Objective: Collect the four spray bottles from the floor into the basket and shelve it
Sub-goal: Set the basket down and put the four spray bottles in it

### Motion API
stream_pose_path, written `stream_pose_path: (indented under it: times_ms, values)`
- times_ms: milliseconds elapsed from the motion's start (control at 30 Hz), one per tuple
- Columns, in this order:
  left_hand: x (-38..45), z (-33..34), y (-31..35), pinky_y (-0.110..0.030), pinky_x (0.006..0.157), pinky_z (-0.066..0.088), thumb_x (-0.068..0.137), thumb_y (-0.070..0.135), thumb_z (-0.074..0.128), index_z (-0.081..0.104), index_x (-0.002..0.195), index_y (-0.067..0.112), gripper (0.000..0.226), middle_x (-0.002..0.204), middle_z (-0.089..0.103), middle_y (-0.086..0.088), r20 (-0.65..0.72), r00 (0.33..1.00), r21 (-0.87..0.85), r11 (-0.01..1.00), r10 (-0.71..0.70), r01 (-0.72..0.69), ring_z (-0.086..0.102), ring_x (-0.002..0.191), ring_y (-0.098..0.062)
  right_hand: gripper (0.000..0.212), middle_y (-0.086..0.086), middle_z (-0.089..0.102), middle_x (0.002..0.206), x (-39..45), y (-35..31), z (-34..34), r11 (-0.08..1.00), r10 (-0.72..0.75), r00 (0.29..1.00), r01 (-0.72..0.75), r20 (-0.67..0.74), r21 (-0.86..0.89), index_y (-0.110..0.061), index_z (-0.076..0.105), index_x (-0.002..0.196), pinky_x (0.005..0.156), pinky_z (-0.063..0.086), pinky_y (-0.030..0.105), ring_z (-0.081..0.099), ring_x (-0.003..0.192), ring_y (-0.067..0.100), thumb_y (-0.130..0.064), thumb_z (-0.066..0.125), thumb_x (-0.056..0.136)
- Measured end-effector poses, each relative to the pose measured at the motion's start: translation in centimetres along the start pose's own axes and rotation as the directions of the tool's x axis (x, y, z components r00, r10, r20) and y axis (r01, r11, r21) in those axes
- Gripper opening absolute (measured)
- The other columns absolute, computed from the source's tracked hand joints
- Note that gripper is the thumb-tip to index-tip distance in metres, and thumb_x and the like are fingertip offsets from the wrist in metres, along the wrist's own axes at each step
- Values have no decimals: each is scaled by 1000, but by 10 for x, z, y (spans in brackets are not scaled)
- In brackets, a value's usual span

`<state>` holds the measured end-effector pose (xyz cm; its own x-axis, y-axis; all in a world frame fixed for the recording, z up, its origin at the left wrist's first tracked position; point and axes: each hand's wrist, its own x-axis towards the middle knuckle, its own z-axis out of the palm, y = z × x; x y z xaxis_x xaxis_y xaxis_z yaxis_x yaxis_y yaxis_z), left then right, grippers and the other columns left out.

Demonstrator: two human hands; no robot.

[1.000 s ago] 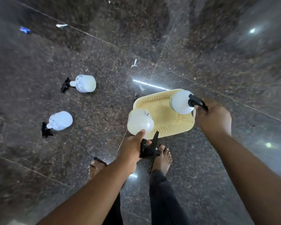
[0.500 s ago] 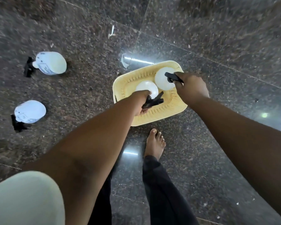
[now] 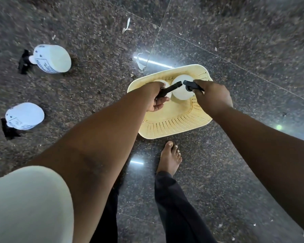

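Left hand [image 3: 154, 97]: arm stretched down, fingers clenched on left spray bottle [image 3: 162, 84] trigger inside basket [image 3: 174, 130].
Right hand [image 3: 213, 98]: grasping right spray bottle [image 3: 180, 92] trigger.

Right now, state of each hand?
Left hand: closed on a spray bottle in the basket.
Right hand: closed on the other bottle there.
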<state>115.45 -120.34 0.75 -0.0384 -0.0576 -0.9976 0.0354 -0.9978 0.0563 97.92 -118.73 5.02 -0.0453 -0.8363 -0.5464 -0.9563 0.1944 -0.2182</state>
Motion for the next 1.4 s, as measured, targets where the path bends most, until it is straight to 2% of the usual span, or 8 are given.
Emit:
stream_pose_path:
  times_ms: [233,367,533,700,833,1067,1233,1400]
  values:
    - [-26,-36,-13,-39,99,42,91,59,38,48,131,0,72,132,58,-16,95,995,-65,998,9,-3,62,108,-29,59,11,46,145,-6,-14,-2,990,80,997,-76,-23,121,-37,43,138,103,41,46,44,132,33,-48,59,83]
    - [-55,-100,-29,-33,90,45,98,42,37,58,115,10,41,115,66,-7,39,978,-309,934,203,-181,64,101,-20,51,10,48,145,-19,-61,-7,985,50,987,-24,-152,173,-30,48,135,105,39,47,41,135,30,-39,57,86]
    - [-61,-253,-68,-22,62,44,98,23,44,59,89,17,19,76,60,2,-304,895,-326,847,326,-419,57,65,-11,41,24,63,118,-25,-177,23,936,-340,917,352,-210,20,-6,61,121,93,43,41,58,109,41,-23,58,84]
    - [-11,-387,-133,-31,79,44,92,27,45,57,125,3,42,121,64,-15,-705,667,48,955,239,-292,59,113,-31,46,18,64,115,-2,-297,93,733,-653,757,642,31,-227,-12,63,119,93,45,46,56,111,40,-31,48,80]
    - [36,-448,-145,-52,102,42,63,60,49,44,131,16,82,134,51,-21,-845,534,-175,925,36,-339,53,115,-44,55,16,46,138,29,-379,146,576,-678,698,699,231,-424,-14,44,134,101,37,46,37,131,36,-34,54,84]
    - [79,-303,-314,-55,92,48,94,12,33,41,130,1,39,126,58,-26,-535,839,-191,982,-99,-6,58,110,-42,86,19,9,159,95,-438,194,537,-586,763,618,273,-574,-14,15,150,115,17,51,10,146,39,-50,59,84]
    - [133,-290,-363,-43,66,48,98,15,36,52,110,9,21,92,68,-14,-762,647,-75,988,31,-136,65,74,-34,74,21,27,149,69,-397,206,633,-487,845,517,223,-577,-13,30,142,105,32,52,30,133,46,-48,57,83]
    - [129,-292,-360,-44,69,50,97,14,37,50,114,8,21,98,67,-13,-738,668,-282,943,-95,-178,66,82,-34,91,19,41,135,2,-326,216,876,-245,939,321,241,-360,-10,23,139,95,43,50,46,120,42,-46,74,72]
